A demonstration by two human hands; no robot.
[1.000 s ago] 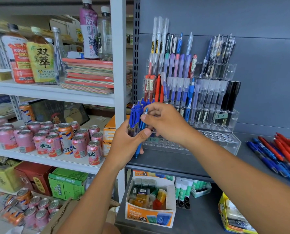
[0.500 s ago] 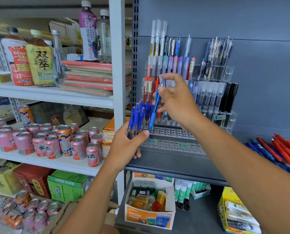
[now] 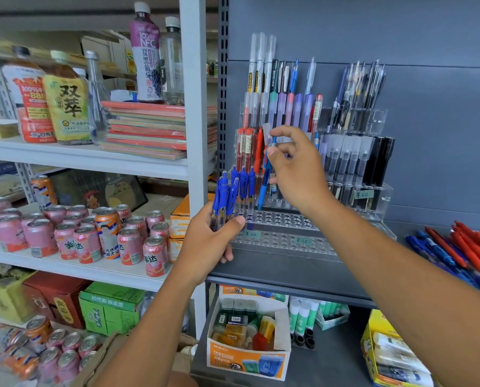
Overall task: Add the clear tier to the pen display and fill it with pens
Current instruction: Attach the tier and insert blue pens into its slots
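Right grip point(image 3: 297, 174) pinches slim blue pen point(image 3: 264, 185).

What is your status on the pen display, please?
Left hand grips blue pen bundle. Right hand pinches single blue pen, tip at clear tier. Most holes unfilled, nothing blocking.

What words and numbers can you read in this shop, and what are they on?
"双萃": yellow-label bottle.
"NFC", "夏黑葡萄": purple juice bottle.
"达": pink can.
"¥ 1.0": upper price tag on the pen display.
"¥ 2.0": lower price tag on the clear tier.
"48pcs": orange box.
Too small to read: print on the blue pens in the left hand and the blue pen in the right hand.
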